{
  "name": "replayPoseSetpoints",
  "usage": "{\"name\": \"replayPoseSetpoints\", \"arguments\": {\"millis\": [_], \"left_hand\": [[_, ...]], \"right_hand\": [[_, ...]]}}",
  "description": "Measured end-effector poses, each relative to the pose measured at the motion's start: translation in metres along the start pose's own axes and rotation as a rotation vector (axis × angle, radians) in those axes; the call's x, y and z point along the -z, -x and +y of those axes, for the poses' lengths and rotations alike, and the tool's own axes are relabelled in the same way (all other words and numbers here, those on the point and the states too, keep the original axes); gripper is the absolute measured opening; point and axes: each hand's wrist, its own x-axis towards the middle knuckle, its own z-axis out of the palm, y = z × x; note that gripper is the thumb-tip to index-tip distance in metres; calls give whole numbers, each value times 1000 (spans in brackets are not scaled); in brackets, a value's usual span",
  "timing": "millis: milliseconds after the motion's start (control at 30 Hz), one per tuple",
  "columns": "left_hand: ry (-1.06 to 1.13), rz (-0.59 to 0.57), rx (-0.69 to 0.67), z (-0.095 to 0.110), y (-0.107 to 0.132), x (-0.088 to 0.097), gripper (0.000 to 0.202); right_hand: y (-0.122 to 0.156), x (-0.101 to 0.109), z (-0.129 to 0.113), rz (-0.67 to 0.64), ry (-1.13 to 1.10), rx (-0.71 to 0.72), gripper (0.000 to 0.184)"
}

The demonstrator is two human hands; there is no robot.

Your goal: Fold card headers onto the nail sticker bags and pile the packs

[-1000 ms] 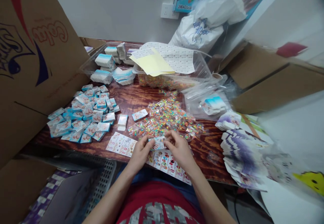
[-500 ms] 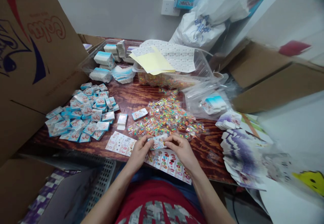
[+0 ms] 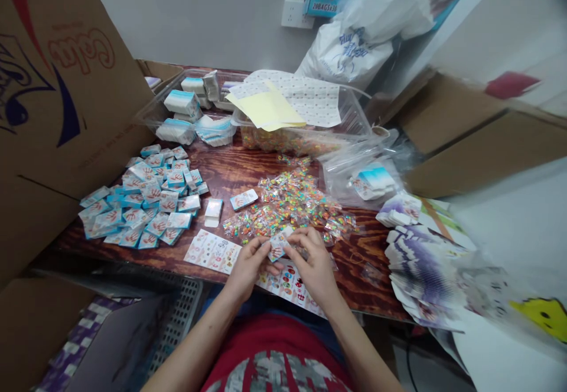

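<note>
My left hand (image 3: 248, 267) grips a small printed cardboard box (image 3: 277, 247) by its left end, fingers closed. At the box's other side, the fingers of my right hand (image 3: 313, 262) are closed on its edge. A white flap stands up at the box's top end. Something clear, too small to make out, shows by my right fingers. Under both hands lies a sticker sheet (image 3: 212, 251) with small coloured pictures. Just beyond them spreads a heap of clear candy sachets (image 3: 287, 203). Two more small boxes, one white-flapped box (image 3: 213, 212) and one printed box (image 3: 243, 199), lie left of the heap.
Many small boxes (image 3: 146, 197) are piled at the left beside a large carton (image 3: 66, 85). Behind stand clear plastic tubs (image 3: 363, 121) with flat boxes, sachets and paper sheets. A plastic bag (image 3: 336, 170) and stacked purple-white cards (image 3: 416, 268) are at the right.
The small box has turned from nearly level to a steeper tilt, its flap pointing up and away. My right hand has shifted slightly, its fingers further over the box.
</note>
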Motion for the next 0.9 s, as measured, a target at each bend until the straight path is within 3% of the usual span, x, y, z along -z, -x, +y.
{"name": "replayPoseSetpoints", "arguments": {"millis": [100, 200, 300, 367, 500, 633, 900], "left_hand": [[-46, -69, 7, 1, 3, -1, 39], [-158, -78, -85, 3, 5, -3, 33], [-113, -25, -183, 5, 7, -7, 49], [-101, -27, -217, 6, 9, -10, 60], [-279, -103, -291, 9, 14, -11, 52], [-474, -77, -353, 13, 15, -10, 43], [-309, -87, -155, 16, 13, -9, 34]], "right_hand": [[-1, 0, 0, 116, 78, 17, 12], [-3, 0, 0, 100, 72, 49, 13], [-2, -5, 0, 137, -141, -24, 4], [1, -10, 1, 233, -337, -115, 11], [6, -17, 1, 327, -525, -233, 19], [8, -14, 0, 305, -498, -240, 15], [6, -9, 0, 114, -365, -207, 13]]}}
